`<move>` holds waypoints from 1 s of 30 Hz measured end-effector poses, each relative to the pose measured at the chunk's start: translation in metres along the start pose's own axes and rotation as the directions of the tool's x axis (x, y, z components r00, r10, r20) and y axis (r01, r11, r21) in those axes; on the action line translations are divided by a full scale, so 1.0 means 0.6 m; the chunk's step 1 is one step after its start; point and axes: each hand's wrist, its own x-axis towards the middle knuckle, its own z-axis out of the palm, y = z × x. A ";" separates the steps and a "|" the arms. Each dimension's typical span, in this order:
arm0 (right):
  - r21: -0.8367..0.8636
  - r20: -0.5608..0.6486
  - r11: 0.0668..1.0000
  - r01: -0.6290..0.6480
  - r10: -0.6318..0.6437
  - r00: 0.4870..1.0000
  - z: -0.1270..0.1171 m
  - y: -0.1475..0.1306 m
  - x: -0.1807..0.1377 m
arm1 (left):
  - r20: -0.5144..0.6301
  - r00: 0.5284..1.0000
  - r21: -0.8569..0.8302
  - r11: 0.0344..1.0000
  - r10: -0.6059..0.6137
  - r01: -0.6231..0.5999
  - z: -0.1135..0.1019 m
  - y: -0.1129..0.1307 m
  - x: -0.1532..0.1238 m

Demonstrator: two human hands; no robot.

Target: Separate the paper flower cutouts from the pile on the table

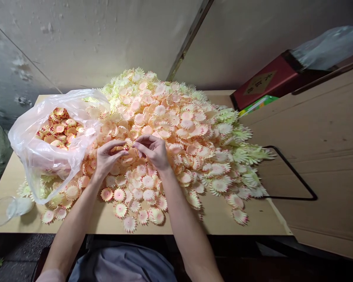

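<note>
My left hand (108,156) is over the front of a large heap of artificial flower petal pieces (161,125). Thumb and fingers pinch a small petal piece with red on it (126,147). Close on its right, my right hand (155,152) is also closed in a pinch, its fingertips almost meeting the left ones. Whatever sits between the right fingertips is too small to make out. The heap's pieces are round and frilled, pale pink and cream, with pale green ones toward the back and right. Several pink-centred pieces (119,194) lie between my forearms.
Left of the heap, an open plastic bag (26,129) holds red-edged petal pieces (59,128). A clear cup (2,211) lies at the table's (270,219) front left. Cardboard (317,156), a black metal loop (297,172) and a red box (261,84) are at right.
</note>
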 end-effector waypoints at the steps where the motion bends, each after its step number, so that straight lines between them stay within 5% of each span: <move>1: 0.003 0.018 1.000 -0.015 0.015 1.000 0.001 -0.002 -0.001 | 0.007 1.000 -0.012 1.000 -0.006 0.006 0.000 0.000 0.000; 21: 0.072 0.093 0.994 -0.084 0.077 0.993 0.008 -0.009 -0.004 | 0.134 0.991 -0.096 0.995 -0.003 0.016 -0.001 0.007 -0.005; 30: 0.073 0.086 0.993 -0.091 0.084 0.993 0.003 0.005 -0.002 | 0.144 0.974 0.052 0.981 0.177 -0.186 -0.002 0.008 0.004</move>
